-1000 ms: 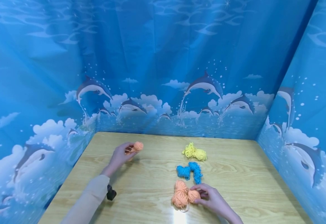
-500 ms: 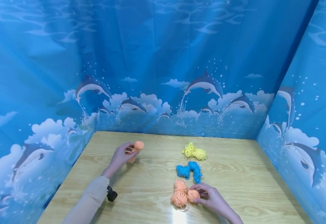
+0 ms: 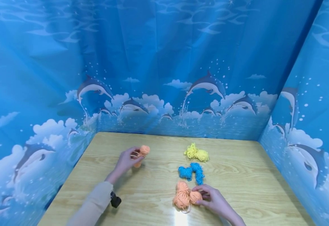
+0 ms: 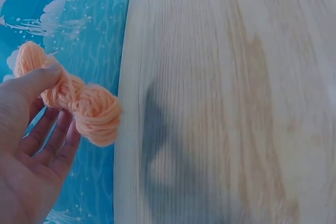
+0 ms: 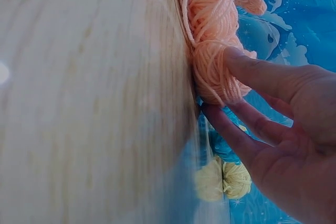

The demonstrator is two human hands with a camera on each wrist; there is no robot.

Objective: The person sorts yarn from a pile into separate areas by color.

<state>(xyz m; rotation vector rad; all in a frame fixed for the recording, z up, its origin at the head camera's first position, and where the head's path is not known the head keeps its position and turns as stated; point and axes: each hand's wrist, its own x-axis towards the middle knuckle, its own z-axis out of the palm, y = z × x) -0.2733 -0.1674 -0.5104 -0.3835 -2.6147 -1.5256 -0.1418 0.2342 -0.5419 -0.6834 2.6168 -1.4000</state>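
My left hand (image 3: 126, 161) pinches a small peach yarn skein (image 4: 97, 114) by its narrow middle, thumb on one side and fingers on the other. The skein is held above the left half of the table, its shadow on the wood in the left wrist view. Toward the front, my right hand (image 3: 213, 199) has thumb and fingers around a round peach yarn bundle (image 3: 195, 197) on the tabletop. That bundle lies against a larger peach yarn skein (image 3: 182, 199), which has a loose strand at its front.
Two blue yarn skeins (image 3: 197, 173) lie just behind the peach ones on the wooden table (image 3: 237, 175). Farther back is yellow yarn (image 3: 201, 155). A blue dolphin-print curtain (image 3: 158, 62) encloses the back and sides. A black device (image 3: 115, 200) is on my left wrist.
My left hand has shifted slightly to the right with the small peach skein. The right hand and the yarn on the table have stayed in place.
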